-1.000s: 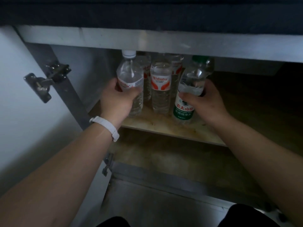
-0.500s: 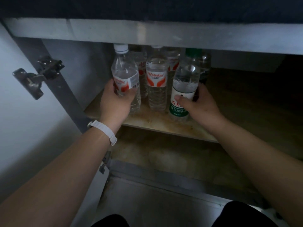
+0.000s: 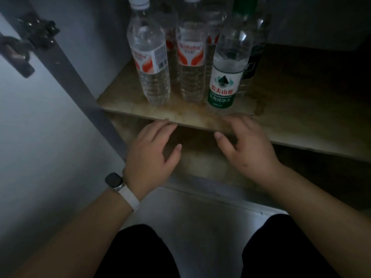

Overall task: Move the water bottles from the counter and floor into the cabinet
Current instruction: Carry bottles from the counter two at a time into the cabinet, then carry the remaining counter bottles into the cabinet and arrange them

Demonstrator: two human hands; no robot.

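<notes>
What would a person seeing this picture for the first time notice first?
Three clear water bottles stand upright at the front of the cabinet shelf: the left red-labelled bottle, the middle red-labelled bottle and the green-labelled bottle on the right. At the shelf edge, the left hand and the right hand hold nothing, fingers relaxed. A white-strapped watch sits on the left wrist.

3 clear water bottles upright in a row on the cabinet shelf (image 3: 192,117), left red-labelled bottle (image 3: 149,63), middle red-labelled bottle (image 3: 191,61), right green-labelled bottle (image 3: 225,75), more bottles behind
</notes>
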